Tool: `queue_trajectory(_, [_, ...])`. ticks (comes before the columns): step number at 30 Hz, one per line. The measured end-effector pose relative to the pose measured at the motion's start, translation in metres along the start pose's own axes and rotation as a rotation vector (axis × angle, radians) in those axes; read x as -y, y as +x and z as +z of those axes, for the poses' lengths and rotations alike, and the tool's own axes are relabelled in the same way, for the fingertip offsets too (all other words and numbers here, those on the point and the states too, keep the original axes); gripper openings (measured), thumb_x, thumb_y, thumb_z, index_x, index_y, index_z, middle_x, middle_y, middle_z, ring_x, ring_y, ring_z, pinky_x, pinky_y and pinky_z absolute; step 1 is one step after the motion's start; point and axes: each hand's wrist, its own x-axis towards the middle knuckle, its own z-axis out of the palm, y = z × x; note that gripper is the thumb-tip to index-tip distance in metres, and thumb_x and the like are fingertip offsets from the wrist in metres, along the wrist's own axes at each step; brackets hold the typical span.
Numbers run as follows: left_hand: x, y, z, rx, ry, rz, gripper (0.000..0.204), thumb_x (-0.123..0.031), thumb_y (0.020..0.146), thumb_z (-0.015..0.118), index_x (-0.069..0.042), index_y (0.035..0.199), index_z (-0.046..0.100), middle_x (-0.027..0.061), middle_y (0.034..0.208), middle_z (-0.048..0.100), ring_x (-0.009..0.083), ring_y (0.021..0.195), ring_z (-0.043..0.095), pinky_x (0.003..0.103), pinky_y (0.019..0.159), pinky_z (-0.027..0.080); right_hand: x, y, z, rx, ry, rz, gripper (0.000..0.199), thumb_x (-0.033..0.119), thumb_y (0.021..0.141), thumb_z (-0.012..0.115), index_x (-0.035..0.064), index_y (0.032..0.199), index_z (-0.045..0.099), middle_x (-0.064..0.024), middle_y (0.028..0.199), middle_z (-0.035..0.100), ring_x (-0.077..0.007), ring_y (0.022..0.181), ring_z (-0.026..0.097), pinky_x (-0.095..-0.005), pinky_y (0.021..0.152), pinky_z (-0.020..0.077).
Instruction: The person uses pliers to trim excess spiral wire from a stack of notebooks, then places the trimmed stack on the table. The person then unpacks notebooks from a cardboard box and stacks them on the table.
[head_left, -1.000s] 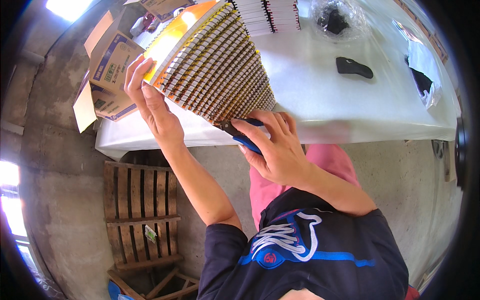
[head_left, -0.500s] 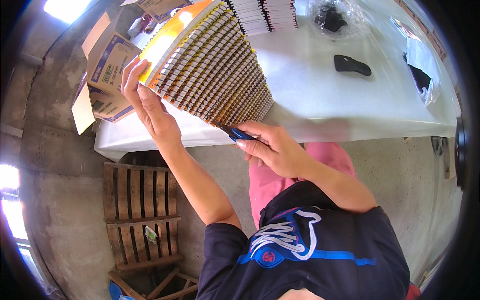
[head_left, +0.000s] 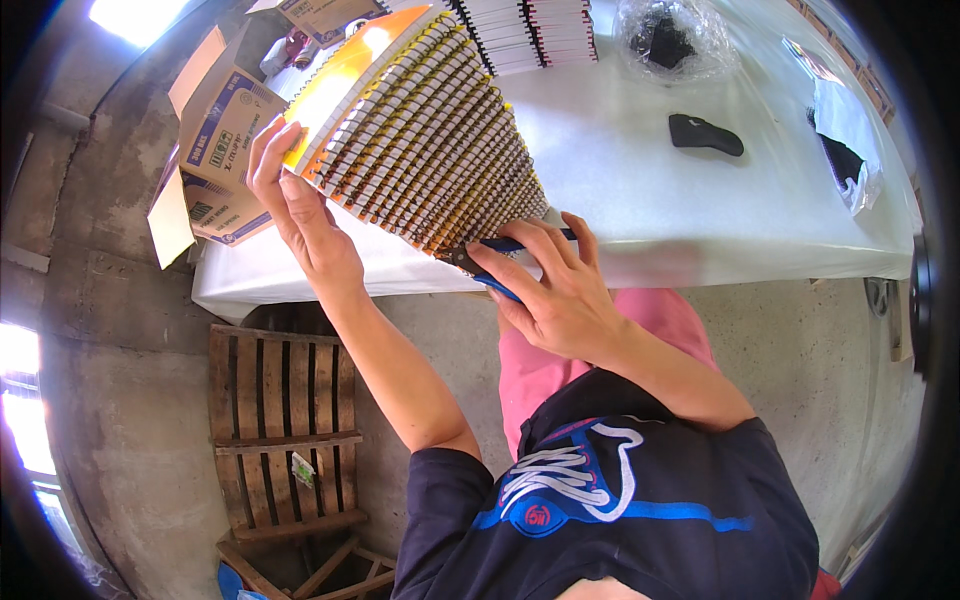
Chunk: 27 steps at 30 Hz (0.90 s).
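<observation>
A tall stack of spiral notebooks (head_left: 430,140) stands near the table's front left edge, its rows of yellow to brown coils facing me. An orange cover (head_left: 352,70) tops it. My left hand (head_left: 308,222) rests against the stack's left corner, fingers stretched out along the cover's edge and thumb apart on the near side. In my right hand (head_left: 568,295) are blue-handled pliers (head_left: 497,286), their handles spread wide between the fingers and thumb. The dark jaws sit at the coil ends along the stack's lower near edge; whether they touch a wire is too small to tell.
More spiral-bound stacks (head_left: 530,35) stand behind. A black flat object (head_left: 705,134) and clear plastic bags with black contents (head_left: 668,42) lie on the white-covered table (head_left: 610,190). An opened cardboard box (head_left: 228,150) is at left, a wooden slatted rack (head_left: 285,430) below it.
My right hand has opened its grip, spreading the pliers' handles, and the jaws have shifted slightly right along the coil ends. My left hand has stayed at the stack's corner.
</observation>
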Motion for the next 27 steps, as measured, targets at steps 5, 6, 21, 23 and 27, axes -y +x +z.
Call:
queue_trajectory(5, [-0.002,0.0,0.0,0.008,0.029,-0.009,0.044,-0.043,0.099,0.027,-0.011,0.123,0.045,0.0105,0.132,0.04,0.0206,0.126,0.038,0.038,0.108,0.03,-0.005,-0.001,0.0,-0.051,-0.049,-0.056,0.05,0.021,0.074,0.068,0.022,0.122,0.054,-0.0071,0.115,0.047,-0.0236,0.107,0.049,-0.0543,0.095,0.0289])
queue_trajectory(6, [-0.002,0.0,0.0,0.01,0.045,-0.002,0.044,-0.043,0.099,0.027,-0.011,0.123,0.045,0.0105,0.132,0.04,0.0206,0.126,0.038,0.038,0.108,0.03,-0.006,-0.001,0.001,-0.047,-0.047,-0.068,0.051,0.021,0.073,0.069,0.0221,0.122,0.054,-0.0069,0.116,0.047,-0.0236,0.107,0.049,-0.054,0.095,0.0289])
queue_trajectory(21, [-0.001,0.0,0.003,-0.017,0.02,-0.011,0.045,-0.044,0.098,0.028,-0.01,0.124,0.044,0.0081,0.131,0.043,0.0186,0.122,0.042,0.035,0.105,0.035,-0.007,-0.01,0.02,0.016,0.076,-0.018,0.057,0.018,0.072,0.069,0.0222,0.126,0.053,-0.0051,0.108,0.049,-0.0216,0.093,0.051,-0.0397,0.072,0.0379])
queue_trajectory(23, [-0.001,0.0,0.002,-0.018,0.016,-0.015,0.045,-0.044,0.098,0.028,-0.01,0.124,0.044,0.008,0.13,0.043,0.0185,0.122,0.043,0.036,0.105,0.035,-0.003,-0.008,0.018,0.019,-0.003,-0.004,0.055,0.019,0.072,0.07,0.0234,0.124,0.052,-0.0051,0.111,0.047,-0.0219,0.095,0.05,-0.0434,0.073,0.0376])
queue_trajectory(27, [-0.001,0.0,0.001,-0.028,0.015,-0.018,0.046,-0.047,0.097,0.029,-0.012,0.123,0.044,0.0068,0.13,0.043,0.0174,0.121,0.044,0.035,0.105,0.037,-0.001,-0.005,0.014,-0.021,-0.064,-0.014,0.056,0.021,0.072,0.07,0.0255,0.124,0.051,-0.0047,0.115,0.045,-0.0211,0.101,0.048,-0.0465,0.077,0.034])
